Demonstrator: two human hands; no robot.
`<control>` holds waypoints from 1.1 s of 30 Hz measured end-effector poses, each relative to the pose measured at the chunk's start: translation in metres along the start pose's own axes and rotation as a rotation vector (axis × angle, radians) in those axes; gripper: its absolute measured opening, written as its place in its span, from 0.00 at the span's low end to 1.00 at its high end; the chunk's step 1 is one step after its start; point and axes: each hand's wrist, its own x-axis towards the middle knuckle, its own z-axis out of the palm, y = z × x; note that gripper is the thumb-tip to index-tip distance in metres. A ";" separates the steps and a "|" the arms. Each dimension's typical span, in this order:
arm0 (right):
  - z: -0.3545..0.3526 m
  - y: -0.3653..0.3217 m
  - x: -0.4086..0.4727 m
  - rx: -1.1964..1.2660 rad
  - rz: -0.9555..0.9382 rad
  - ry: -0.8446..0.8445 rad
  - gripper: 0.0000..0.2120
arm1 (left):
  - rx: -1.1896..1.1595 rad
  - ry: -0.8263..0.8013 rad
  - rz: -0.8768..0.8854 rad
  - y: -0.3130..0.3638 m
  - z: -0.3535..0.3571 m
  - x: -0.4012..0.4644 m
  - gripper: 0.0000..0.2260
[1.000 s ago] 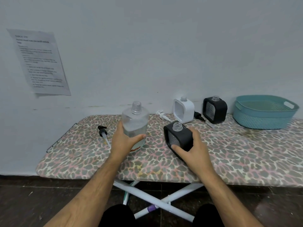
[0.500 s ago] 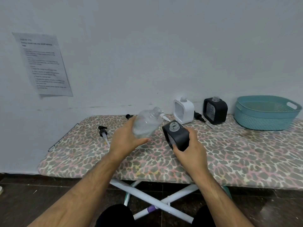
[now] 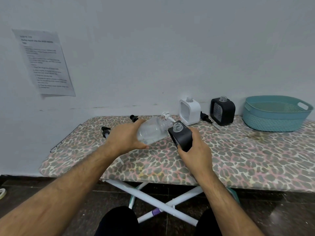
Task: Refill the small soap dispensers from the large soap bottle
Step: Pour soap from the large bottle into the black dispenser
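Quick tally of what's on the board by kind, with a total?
Large clear bottle: 1
Black dispensers: 2
White dispenser: 1
Black pump heads: 3
White pump head: 1
Teal basket: 1
Total: 9

Leopard-print board (image 3: 238, 159) — teal basket (image 3: 272, 120), white dispenser (image 3: 192, 111), black dispenser (image 3: 183, 138), clear bottle (image 3: 151, 130)

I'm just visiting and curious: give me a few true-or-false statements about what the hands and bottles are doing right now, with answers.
1. The left hand holds the clear large bottle tipped toward the black dispenser. True.
2. The right hand rests flat on the board. False: it grips that black dispenser.
3. The white dispenser has its pump screwed on. False: its neck is open.
4. A teal basket sits at the board's right end. True.
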 end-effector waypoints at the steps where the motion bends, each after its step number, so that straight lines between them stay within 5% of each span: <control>1: 0.000 0.000 0.000 -0.004 0.002 -0.003 0.31 | 0.003 -0.002 0.003 0.000 -0.001 0.001 0.43; 33: -0.001 0.014 0.005 0.094 0.056 0.013 0.30 | 0.067 -0.046 0.044 0.013 -0.014 0.020 0.46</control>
